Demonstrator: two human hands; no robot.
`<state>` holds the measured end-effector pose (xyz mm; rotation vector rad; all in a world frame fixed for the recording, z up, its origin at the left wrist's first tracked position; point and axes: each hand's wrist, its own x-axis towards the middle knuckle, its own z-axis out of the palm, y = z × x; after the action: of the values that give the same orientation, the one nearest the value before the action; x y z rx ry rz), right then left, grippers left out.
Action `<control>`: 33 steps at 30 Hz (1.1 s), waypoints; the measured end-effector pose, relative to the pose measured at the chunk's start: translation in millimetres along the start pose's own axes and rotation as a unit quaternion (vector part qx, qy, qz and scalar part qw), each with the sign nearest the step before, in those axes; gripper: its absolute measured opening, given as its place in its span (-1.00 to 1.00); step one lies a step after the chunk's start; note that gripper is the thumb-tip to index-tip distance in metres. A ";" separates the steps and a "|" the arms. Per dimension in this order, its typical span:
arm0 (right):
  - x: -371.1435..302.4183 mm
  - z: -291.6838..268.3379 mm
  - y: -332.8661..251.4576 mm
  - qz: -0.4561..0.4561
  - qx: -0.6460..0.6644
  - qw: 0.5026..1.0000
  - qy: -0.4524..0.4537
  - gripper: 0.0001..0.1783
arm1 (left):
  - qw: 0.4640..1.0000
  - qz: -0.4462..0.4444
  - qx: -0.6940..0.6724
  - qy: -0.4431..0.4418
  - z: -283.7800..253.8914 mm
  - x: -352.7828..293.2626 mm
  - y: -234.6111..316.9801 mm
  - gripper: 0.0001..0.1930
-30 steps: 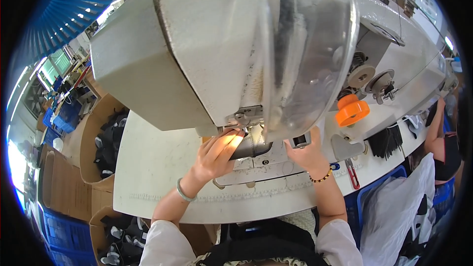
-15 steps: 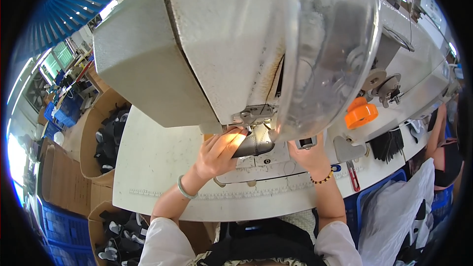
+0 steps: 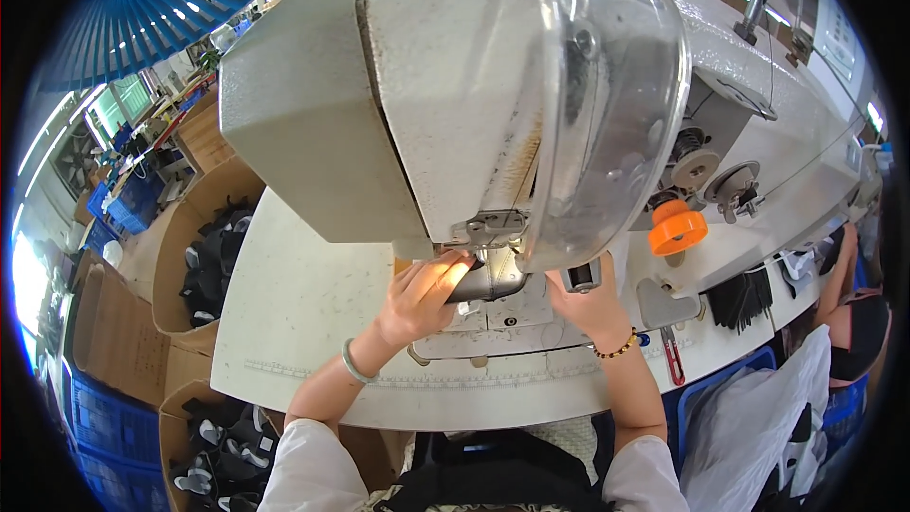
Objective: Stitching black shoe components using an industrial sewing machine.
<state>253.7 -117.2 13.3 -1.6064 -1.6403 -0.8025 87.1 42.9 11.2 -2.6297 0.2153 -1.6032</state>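
My left hand [image 3: 415, 301] is closed on a dark grey, smooth, curved workpiece [image 3: 495, 283] with a stitched line, its fingertips beside the needle area. The workpiece sits under the head of a large white sewing machine [image 3: 464, 95], where a small lamp lights my fingers. To the right, my right hand [image 3: 590, 308] is bent round a small silver and black block [image 3: 581, 277] below the clear plastic guard [image 3: 611, 123]. The guard covers part of its fingers, and I cannot tell whether the block is held or belongs to the machine.
An orange knob [image 3: 678, 228] sticks out right of the guard. Red-handled snips [image 3: 672, 356] and black strips [image 3: 741, 300] lie on the white table [image 3: 313, 322]. Cardboard boxes [image 3: 161, 337] of black pieces stand left. Another person's arm [image 3: 836, 275] shows far right; a blue fan [image 3: 142, 9] hangs upper left.
The view has shifted, so the machine head sits lower and more of its top shows. Both hands keep nearly the same places at the workpiece and the block.
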 end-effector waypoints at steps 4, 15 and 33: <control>5.4 -5.3 -1.1 -0.062 0.009 0.998 0.011 -0.53 | 0.998 0.037 -0.024 0.053 7.4 -5.8 -3.3 -0.63; 9.1 0.0 1.6 -0.038 0.086 0.994 0.060 -0.64 | 0.997 0.043 -0.026 0.052 8.2 -4.3 -4.1 -0.71; 5.5 -2.1 -11.6 -0.016 0.083 0.996 0.009 -0.67 | 0.996 0.031 -0.016 0.079 16.9 -7.3 -12.0 -0.65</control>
<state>242.2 -116.3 19.5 -1.4564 -1.6774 -0.6748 99.9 55.4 -1.6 -2.4925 0.3289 -1.8035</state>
